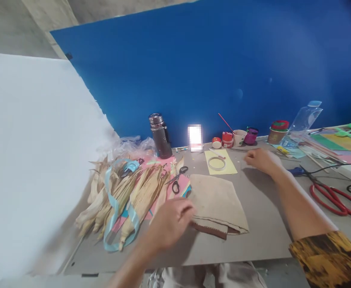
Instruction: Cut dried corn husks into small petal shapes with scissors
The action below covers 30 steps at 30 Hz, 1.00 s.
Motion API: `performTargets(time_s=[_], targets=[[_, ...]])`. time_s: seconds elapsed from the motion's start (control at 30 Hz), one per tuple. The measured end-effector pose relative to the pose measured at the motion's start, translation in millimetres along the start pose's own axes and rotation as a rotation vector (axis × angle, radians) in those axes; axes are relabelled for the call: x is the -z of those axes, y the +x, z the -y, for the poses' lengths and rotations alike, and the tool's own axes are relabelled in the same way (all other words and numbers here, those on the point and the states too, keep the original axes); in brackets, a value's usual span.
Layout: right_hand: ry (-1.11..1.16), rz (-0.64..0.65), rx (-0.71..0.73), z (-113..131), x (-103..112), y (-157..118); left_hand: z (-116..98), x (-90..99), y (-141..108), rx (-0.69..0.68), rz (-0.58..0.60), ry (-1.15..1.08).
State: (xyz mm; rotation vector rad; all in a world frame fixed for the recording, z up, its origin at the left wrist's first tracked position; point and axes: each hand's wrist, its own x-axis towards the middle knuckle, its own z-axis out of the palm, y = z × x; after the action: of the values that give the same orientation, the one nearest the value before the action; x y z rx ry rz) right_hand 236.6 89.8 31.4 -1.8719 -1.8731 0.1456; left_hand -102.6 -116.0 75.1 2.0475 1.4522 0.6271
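My left hand (174,220) is over the near side of the table, at the left edge of a folded beige cloth piece (217,200) with dark stitching and a brown trim. Its fingers are curled, a little blurred, and whatever they may pinch is hidden. Farther right, my right hand (261,161) hovers above the grey table with its fingertips bunched together; I cannot make out anything in them. Thin dark sticks (238,150) lie just behind it. To its left, a white ring of tape (216,163) rests on a yellow paper sheet (228,164).
Dried corn husks (147,188), a light blue ribbon (111,200) and small black scissors (178,180) cover the left side. A dark flask (161,138), paint jars (227,140) and a paper cup (240,138) line the back. Red-handled scissors (331,198) and a plastic bottle (303,120) are at right.
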Motion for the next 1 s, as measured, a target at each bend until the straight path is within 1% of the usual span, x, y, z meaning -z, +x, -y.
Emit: performTargets(time_s=[0.03,0.07,0.13,0.2,0.27,0.3,0.4,0.5,0.57,0.67,0.73,0.8,0.87,0.93,1.0], targets=[[0.010,0.028,0.038,14,-4,-6,9,2.4,-6,0.077,-0.117,0.048],[0.027,0.061,0.112,30,-9,-14,20,2.5,-11,0.149,-0.192,0.093],[0.051,0.115,0.269,64,-19,-32,41,-2.9,-19,0.251,-0.280,0.165],[0.014,0.175,0.428,95,-27,-48,55,-12.7,-25,0.231,-0.310,0.255],[-0.057,0.242,0.613,122,-34,-55,61,-23.0,-29,0.198,-0.288,0.336],[-0.073,0.261,0.659,134,-38,-54,61,-27.6,-30,0.184,-0.272,0.376],[-0.107,0.304,0.747,168,-53,-43,60,-39.4,-32,0.158,-0.282,0.485],[-0.157,0.344,0.801,198,-73,-29,63,-48.7,-35,0.129,-0.379,0.541],[-0.191,0.346,0.799,211,-85,-22,67,-53.3,-37,0.108,-0.444,0.541],[-0.203,0.328,0.818,215,-93,-14,73,-56.8,-39,0.098,-0.475,0.513],[-0.188,0.294,0.838,208,-89,-9,74,-57.4,-39,0.104,-0.470,0.488],[-0.166,0.231,0.835,195,-78,-4,75,-57.6,-38,0.108,-0.472,0.460],[-0.142,0.144,0.796,180,-63,-3,76,-57.3,-39,0.110,-0.478,0.426],[-0.118,0.066,0.751,167,-47,-10,73,-55.2,-40,0.110,-0.486,0.365],[-0.091,0.024,0.738,156,-34,-25,66,-49.7,-40,0.102,-0.513,0.242]])
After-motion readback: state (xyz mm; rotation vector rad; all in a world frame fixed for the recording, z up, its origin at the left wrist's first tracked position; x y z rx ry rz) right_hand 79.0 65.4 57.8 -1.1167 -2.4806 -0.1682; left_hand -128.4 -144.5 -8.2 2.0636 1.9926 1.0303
